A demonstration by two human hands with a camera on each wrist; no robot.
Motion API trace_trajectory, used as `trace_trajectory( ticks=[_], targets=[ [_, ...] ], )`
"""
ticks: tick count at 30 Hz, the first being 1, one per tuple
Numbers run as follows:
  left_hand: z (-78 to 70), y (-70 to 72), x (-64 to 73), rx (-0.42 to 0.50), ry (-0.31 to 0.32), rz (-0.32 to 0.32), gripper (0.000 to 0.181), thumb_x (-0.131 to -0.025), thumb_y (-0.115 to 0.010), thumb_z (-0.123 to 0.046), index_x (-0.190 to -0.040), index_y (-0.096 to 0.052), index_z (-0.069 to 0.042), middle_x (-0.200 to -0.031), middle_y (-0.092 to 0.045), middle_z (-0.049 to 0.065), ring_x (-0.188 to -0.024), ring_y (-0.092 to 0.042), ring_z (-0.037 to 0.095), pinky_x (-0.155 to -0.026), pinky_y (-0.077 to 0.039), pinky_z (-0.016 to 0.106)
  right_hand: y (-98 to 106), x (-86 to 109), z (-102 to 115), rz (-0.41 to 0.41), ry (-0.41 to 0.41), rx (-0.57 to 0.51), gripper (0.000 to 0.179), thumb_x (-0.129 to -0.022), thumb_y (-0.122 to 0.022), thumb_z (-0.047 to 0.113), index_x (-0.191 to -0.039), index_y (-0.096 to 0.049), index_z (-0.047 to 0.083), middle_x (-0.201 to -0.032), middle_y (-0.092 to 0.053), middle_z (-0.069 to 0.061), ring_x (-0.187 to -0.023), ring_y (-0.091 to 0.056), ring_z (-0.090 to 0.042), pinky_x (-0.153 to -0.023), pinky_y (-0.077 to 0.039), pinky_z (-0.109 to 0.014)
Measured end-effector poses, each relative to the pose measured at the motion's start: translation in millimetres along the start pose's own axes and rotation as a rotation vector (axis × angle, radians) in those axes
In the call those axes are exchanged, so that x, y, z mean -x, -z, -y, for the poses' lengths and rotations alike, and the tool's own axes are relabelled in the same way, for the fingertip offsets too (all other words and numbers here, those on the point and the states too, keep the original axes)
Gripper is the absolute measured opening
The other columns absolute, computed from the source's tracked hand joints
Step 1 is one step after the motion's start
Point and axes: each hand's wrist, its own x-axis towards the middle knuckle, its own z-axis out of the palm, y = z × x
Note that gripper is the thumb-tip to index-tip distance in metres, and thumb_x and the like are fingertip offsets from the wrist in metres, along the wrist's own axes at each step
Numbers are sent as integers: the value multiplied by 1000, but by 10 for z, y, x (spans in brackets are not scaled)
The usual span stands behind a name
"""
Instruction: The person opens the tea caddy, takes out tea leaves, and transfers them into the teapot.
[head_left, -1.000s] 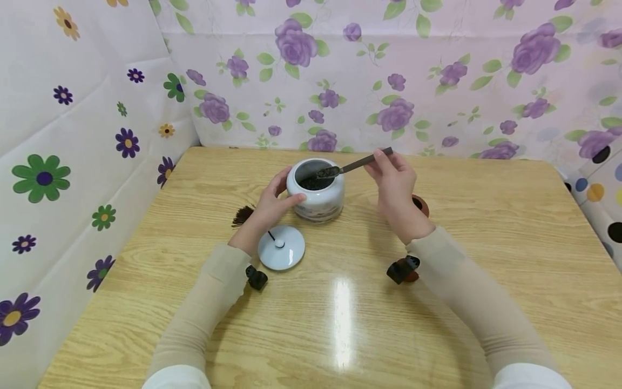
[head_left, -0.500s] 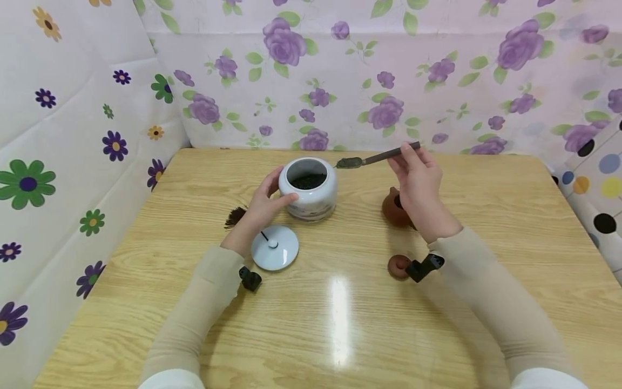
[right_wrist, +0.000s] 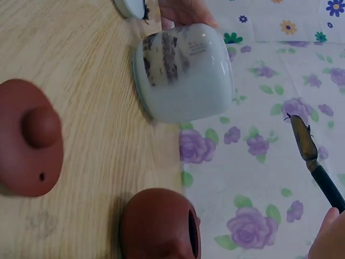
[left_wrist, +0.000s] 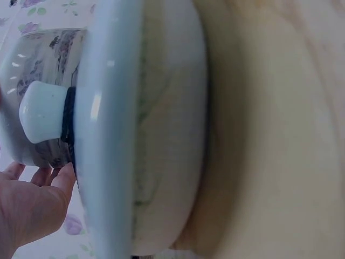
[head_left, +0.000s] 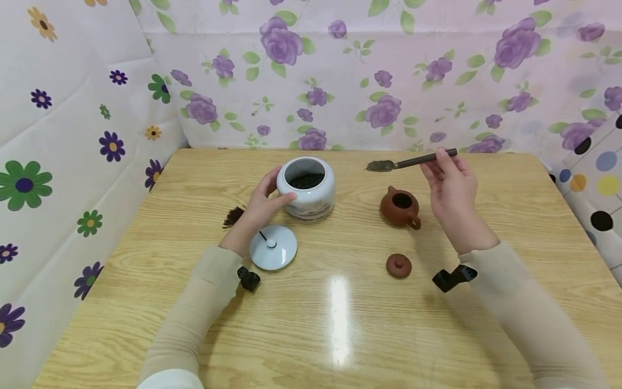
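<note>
One slim dark scoop (head_left: 413, 161), R hand (head_left: 454, 186) pinching, load unclear; prob. mid-xfer. Next: lower to round brown clay teapot (head_left: 396, 213), 5 o'clock.

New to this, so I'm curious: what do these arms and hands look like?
The left hand and right hand are bare. Plain beige sleeves cover both forearms, with white fabric at the picture's bottom edge. A small black device sits at each wrist.

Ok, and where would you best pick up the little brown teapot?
Probably by its handle, coming from the near right: it sticks out that way, opposite the spout. The teapot stands upright with its lid off, so keeping it level seems wise.
</note>
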Motion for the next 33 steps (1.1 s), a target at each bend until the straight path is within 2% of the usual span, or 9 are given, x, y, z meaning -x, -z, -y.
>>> trace_trajectory(
  ticks=[5,12,20,23,28,33],
  targets=[
    [-58,8,21,15,21,7,80,-87,-71,-24,-152,-24,-24,-153,-33,4,-142,-26,23,-116,-23,49,153,15,91,-14,5,-7,12,-85,-68,0,-93,-59,-1,-74,-63,-12,-69,-64,-20,-71,-58,-29],
    [-292,-6,161,2,16,11,78,-89,-68,-19,-152,-22,-15,-153,-31,11,-142,-26,28,-116,-22,51,402,20,181,-51,5,20,12,-84,-69,1,-94,-61,0,-78,-61,-11,-71,-62,-19,-71,-58,-28],
    [-322,-13,179,-6,22,27,79,-90,-67,-22,-153,-20,-15,-154,-29,9,-143,-24,27,-116,-20,52,686,32,219,-75,14,26,10,-86,-66,0,-95,-62,-1,-81,-60,-10,-71,-61,-20,-71,-58,-27],
    [-318,-12,183,-12,27,29,79,-90,-67,-22,-153,-20,-16,-154,-29,9,-143,-24,26,-116,-21,51,744,23,203,-73,63,58,8,-85,-67,-2,-92,-64,-1,-83,-60,-10,-70,-63,-20,-70,-58,-27],
    [-312,-11,186,-19,37,21,78,-90,-67,-22,-153,-21,-20,-154,-30,7,-143,-25,25,-116,-21,50,758,-6,168,-65,181,187,10,-84,-68,-1,-94,-66,-2,-89,-58,-9,-73,-64,-17,-71,-58,-25],
    [-301,-23,178,-14,24,26,78,-90,-67,-22,-152,-21,-18,-154,-30,9,-142,-25,26,-116,-21,51,756,-43,148,-73,280,303,13,-81,-72,-1,-93,-67,-3,-83,-58,-9,-73,-64,-16,-70,-58,-25]
  ],
)
